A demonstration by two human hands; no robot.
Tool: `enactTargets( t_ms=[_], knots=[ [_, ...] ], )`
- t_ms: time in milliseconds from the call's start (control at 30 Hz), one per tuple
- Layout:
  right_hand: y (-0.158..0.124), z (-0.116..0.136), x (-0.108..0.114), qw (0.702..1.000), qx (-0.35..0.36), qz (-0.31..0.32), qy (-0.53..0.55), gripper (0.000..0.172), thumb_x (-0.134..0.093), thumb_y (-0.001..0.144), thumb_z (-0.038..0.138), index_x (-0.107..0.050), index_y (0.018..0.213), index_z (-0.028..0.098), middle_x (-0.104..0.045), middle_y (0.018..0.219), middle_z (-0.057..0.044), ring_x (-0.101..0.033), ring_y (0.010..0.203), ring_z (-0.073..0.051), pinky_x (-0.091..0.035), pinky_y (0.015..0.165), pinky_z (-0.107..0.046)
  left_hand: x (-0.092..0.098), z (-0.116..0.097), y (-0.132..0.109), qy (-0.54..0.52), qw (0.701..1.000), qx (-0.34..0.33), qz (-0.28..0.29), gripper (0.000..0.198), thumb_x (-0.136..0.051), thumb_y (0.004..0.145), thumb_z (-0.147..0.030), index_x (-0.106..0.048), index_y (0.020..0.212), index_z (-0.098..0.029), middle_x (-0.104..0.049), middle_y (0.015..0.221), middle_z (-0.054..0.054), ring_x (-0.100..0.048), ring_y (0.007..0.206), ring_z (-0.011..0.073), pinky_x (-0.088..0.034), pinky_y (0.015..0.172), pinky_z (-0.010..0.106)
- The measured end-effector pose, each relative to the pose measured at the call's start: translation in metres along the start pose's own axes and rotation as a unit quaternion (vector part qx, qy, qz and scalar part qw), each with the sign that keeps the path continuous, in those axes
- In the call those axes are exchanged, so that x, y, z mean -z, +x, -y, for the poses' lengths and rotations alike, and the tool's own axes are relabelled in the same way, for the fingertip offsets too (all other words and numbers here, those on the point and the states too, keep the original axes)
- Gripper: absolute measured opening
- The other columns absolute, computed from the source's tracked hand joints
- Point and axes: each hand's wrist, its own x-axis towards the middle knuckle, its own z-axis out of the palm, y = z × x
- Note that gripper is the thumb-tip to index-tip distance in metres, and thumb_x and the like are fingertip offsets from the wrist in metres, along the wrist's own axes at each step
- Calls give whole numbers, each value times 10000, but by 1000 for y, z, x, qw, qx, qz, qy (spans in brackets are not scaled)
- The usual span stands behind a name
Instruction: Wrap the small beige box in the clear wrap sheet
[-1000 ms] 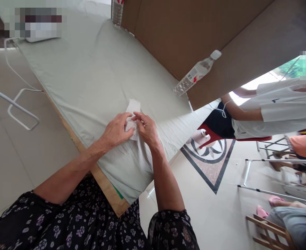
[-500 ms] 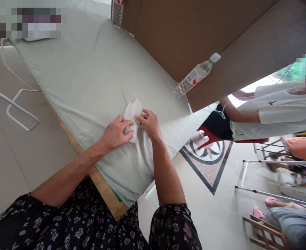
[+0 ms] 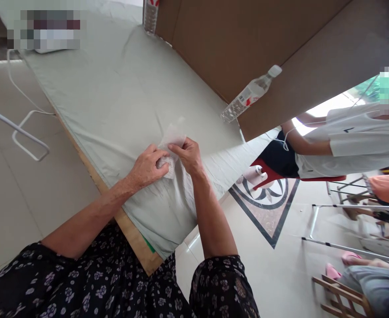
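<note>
A small, crinkled white translucent sheet [image 3: 172,134] is between my hands above the cloth-covered table [image 3: 115,92]; whether it is plastic or tissue I cannot make out. My left hand [image 3: 148,166] presses its lower part, thumb and fingers curled around the bunched edge. With thumb and forefinger, my right hand [image 3: 188,153] pinches the sheet's upper right side, and its thin upper part blurs. Under the hands the pale green cloth is wrinkled.
A brown cardboard panel [image 3: 221,48] stands along the far side, with a clear plastic bottle [image 3: 247,95] beside it and another bottle [image 3: 150,17] farther back. A white cable [image 3: 32,112] hangs at left. A person in a white shirt [image 3: 356,141] sits at right.
My right hand has closed its thumb and forefinger on the sheet, whose upper part has shifted and blurs. My left hand stays in nearly the same place.
</note>
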Motion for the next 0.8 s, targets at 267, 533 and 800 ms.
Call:
enactTargets(
  t_ms=[267,533,800],
  knots=[
    [-44,9,4,979,142,38,-144,136,-732,886,374,-743,834,248,-742,972,-28,-680,959,-200,-531,945,-375,-3,2,-4,21,995,22,-93,515,-809,752,-330,-587,1196,-192,-624,1152,97,-618,1090,274,-533,1005,447],
    [-85,7,10,916,214,93,-326,449,-758,910,395,-683,1332,262,-691,1401,-111,-594,1384,-293,-464,1170,-496,6,15,-4,-35,999,-37,0,240,-711,762,-238,-650,993,-206,-583,1374,139,-560,1348,314,-525,1066,458],
    [-74,0,-6,952,172,-24,-251,238,-658,944,326,-720,1150,222,-754,1199,-105,-686,1150,-248,-540,1020,-421,21,12,0,-112,993,-2,30,375,-645,792,-386,-703,1107,-190,-604,1461,147,-551,1398,315,-476,1133,446]
  ],
)
